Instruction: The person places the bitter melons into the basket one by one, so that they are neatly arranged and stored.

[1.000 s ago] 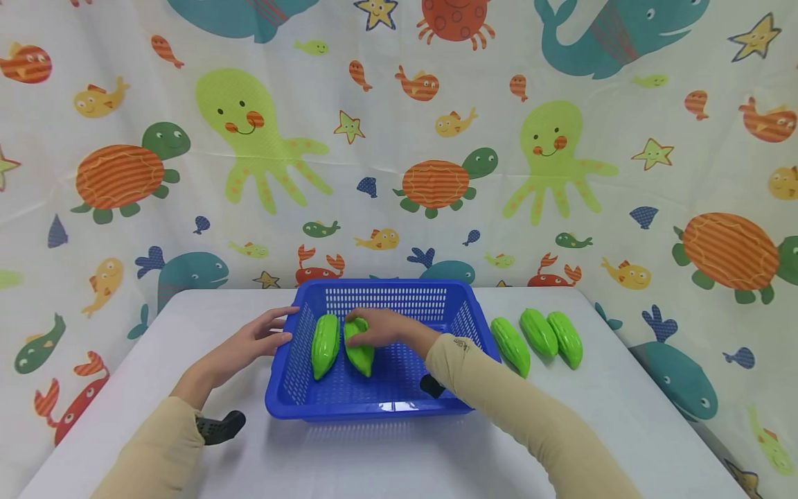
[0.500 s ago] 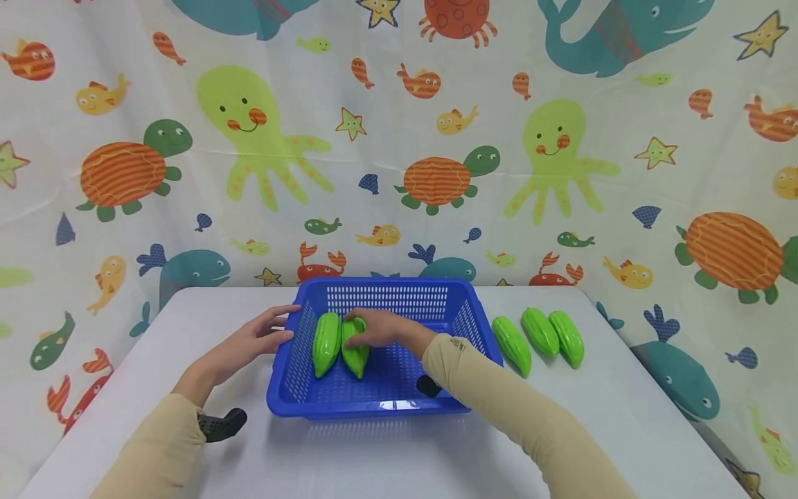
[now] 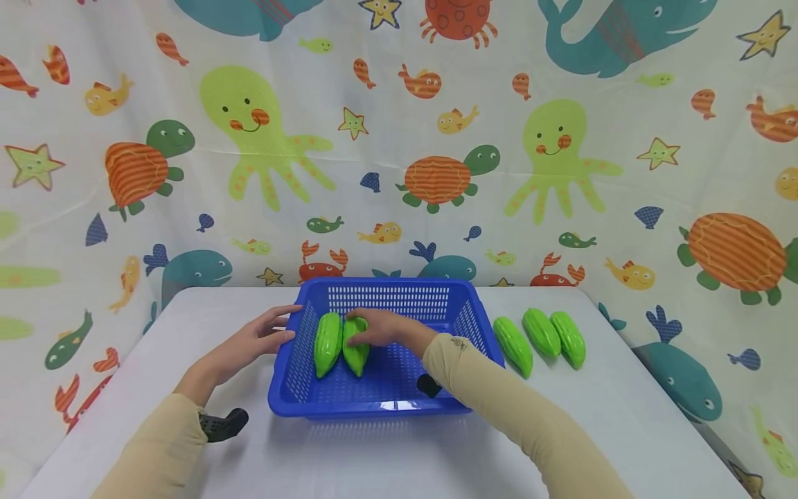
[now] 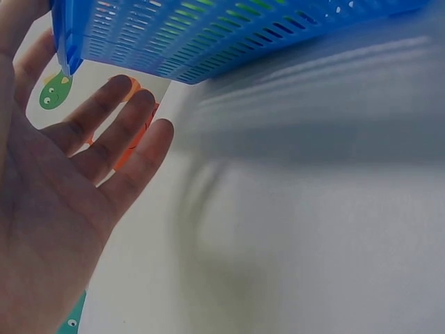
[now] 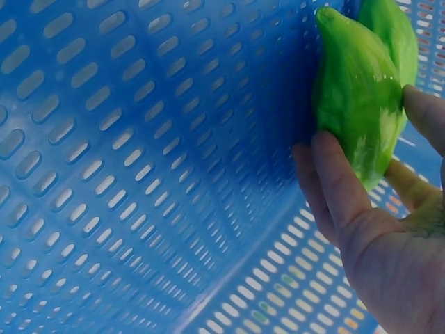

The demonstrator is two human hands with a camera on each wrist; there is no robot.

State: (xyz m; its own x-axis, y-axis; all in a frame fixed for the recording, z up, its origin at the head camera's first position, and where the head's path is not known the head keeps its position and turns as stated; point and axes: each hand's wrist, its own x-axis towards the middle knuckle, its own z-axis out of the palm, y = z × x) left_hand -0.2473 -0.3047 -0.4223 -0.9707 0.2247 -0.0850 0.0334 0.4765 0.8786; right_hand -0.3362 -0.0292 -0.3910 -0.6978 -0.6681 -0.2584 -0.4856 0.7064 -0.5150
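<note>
A blue slotted plastic basket (image 3: pixel 386 406) stands on the white table. Two bright green, ridged bitter melons lie in its left part, side by side and lengthwise. My right hand (image 3: pixel 382 327) reaches in from the right and grips the inner bitter melon (image 3: pixel 356 352), with thumb and fingers on either side of it (image 5: pixel 358 97). The other bitter melon (image 3: pixel 327 344) lies close along its left side. At the basket's left wall is my left hand (image 3: pixel 257 337), its fingers loosely extended and fingertips right at the rim. In the left wrist view its palm (image 4: pixel 55 223) shows nothing held.
On the table right of the basket lie three more bitter melons: one near the basket wall (image 3: pixel 514 346), a middle one (image 3: pixel 541 333) and an outer one (image 3: pixel 568 339). A sea-animal curtain (image 3: pixel 374 104) hangs behind the table (image 3: pixel 399 464).
The bitter melon in my right hand has shifted slightly left and straightened, closing the gap to the one beside it. My left hand stays at the basket's left rim.
</note>
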